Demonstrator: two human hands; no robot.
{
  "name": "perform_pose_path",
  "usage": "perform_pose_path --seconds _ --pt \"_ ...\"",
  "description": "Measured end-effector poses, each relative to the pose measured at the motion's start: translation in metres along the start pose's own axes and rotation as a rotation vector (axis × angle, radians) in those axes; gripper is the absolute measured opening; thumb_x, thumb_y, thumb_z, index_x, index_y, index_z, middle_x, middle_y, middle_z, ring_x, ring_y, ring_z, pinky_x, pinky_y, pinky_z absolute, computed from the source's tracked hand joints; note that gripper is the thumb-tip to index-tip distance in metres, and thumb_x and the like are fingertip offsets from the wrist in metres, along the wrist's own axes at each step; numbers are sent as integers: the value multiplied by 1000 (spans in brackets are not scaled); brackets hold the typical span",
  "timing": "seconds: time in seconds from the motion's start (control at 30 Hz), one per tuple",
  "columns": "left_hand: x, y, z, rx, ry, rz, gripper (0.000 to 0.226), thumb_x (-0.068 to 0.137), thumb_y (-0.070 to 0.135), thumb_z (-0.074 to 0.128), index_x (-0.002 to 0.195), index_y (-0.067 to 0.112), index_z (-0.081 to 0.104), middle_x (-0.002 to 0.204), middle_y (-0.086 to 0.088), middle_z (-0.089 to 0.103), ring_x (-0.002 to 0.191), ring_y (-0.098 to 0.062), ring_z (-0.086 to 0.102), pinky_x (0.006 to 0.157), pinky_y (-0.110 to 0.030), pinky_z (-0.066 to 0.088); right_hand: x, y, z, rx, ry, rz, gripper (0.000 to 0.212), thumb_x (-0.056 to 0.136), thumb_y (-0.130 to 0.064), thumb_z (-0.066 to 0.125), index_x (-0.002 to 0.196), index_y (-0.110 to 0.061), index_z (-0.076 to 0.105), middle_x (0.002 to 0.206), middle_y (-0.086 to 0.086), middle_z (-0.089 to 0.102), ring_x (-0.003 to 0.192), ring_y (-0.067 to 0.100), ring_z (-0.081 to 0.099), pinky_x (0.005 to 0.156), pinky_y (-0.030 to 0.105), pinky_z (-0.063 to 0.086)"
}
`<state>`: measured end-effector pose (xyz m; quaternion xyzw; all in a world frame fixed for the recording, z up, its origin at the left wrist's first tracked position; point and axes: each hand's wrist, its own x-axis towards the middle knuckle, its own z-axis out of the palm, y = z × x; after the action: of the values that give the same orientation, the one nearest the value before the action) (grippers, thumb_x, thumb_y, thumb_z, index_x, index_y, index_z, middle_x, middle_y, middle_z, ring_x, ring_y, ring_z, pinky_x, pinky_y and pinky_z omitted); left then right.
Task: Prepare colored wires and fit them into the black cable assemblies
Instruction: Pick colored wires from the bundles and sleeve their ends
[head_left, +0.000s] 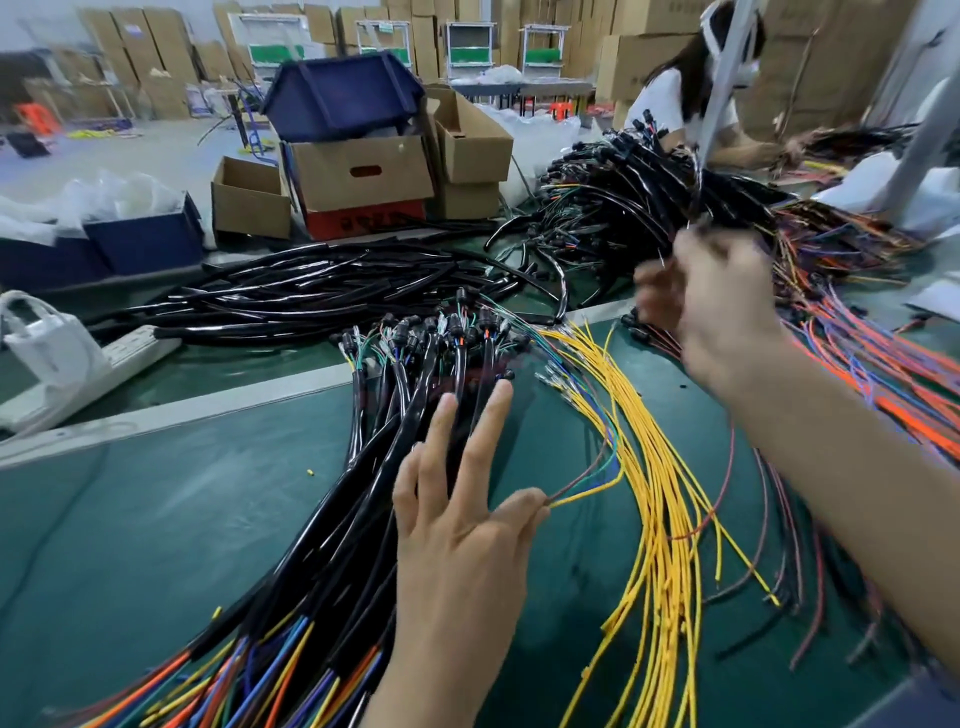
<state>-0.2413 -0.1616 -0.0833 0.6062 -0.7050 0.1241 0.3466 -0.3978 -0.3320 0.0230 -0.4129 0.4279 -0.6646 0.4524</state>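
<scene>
My left hand (457, 499) hovers over a bundle of black cable assemblies (415, 395) on the green table. Its thumb and forefinger pinch a few thin colored wires (587, 480), yellow, brown, green and blue, while the other fingers stretch straight. A fan of loose yellow wires (660, 499) lies to the right of that hand. My right hand (711, 306) is raised farther back and blurred; its fingers curl around thin wire ends near a heap of black cables (623, 208). Orange, red and blue wires (878, 358) spread beneath my right forearm.
A pile of black tubing (322, 291) lies behind the bundle. Cardboard boxes (358, 171) and blue bins (145, 239) stand at the back left. A white power strip (104, 364) lies at the left. Another person (691, 98) works at the far right.
</scene>
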Motion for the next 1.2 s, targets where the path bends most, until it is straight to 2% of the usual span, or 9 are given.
perform_pose_path --seconds 0.1,0.2,0.3,0.47,0.63,0.73,0.87,1.07,1.2 --pt "0 1 2 59 -65 -26 21 82 37 56 65 31 67 145 -4 45 136 -31 37 109 -52 16 -15 47 -32 -124 -104 459 23 101 -20 44 83 -7 49 67 5 54 38 7 49 34 15 40" --pt "-2 -4 5 -6 -99 -81 9 77 27 66 71 29 71 99 8 71 91 -17 68 97 -39 28 -3 69 -49 -42 -62 629 29 102 -22 41 78 -8 46 67 3 47 34 4 43 32 12 34" --pt "-4 -7 5 -10 -116 -116 11 80 28 63 72 28 71 72 14 67 65 -14 63 77 -32 31 21 74 -58 -65 37 554 21 101 -20 43 83 -11 44 68 6 50 31 5 43 30 13 32" --pt "-2 -6 3 -56 -136 -151 13 82 27 59 75 27 70 73 13 67 63 -12 64 71 -31 31 51 68 -66 -279 86 420 9 100 -12 46 104 -4 46 73 16 58 32 8 51 35 15 41" --pt "-4 -7 4 -39 -152 -149 11 83 21 66 74 27 69 72 14 66 63 -11 63 73 -30 29 31 57 -56 -1447 -164 -201 35 95 -31 54 120 -6 59 109 18 62 92 33 63 78 39 52" --pt "-3 -7 5 -39 -145 -132 11 83 21 63 75 27 68 74 14 66 64 -11 62 72 -30 30 -32 46 -26 -1186 -474 -472 26 88 -42 58 103 -24 69 95 -2 70 87 15 64 80 36 52" --pt "-1 -11 2 -54 -141 -111 14 85 24 56 85 28 70 78 13 68 65 -14 63 71 -33 37 -93 60 2 -994 -991 -270 22 88 -45 56 85 -29 70 72 -8 70 69 8 64 70 37 54" --pt "4 -18 -3 -149 -82 -149 12 85 25 58 85 26 70 86 18 70 73 -11 65 73 -39 44 -78 68 -11 -788 -1048 -161 14 91 -25 62 88 -24 76 75 5 71 71 30 63 66 46 51" --pt "4 -17 -2 -196 -75 -181 12 85 25 58 83 26 70 92 19 68 82 -6 64 75 -42 47 -62 71 -28 -724 -1016 -109 15 87 -23 67 74 -28 72 60 1 59 55 7 46 53 22 35"
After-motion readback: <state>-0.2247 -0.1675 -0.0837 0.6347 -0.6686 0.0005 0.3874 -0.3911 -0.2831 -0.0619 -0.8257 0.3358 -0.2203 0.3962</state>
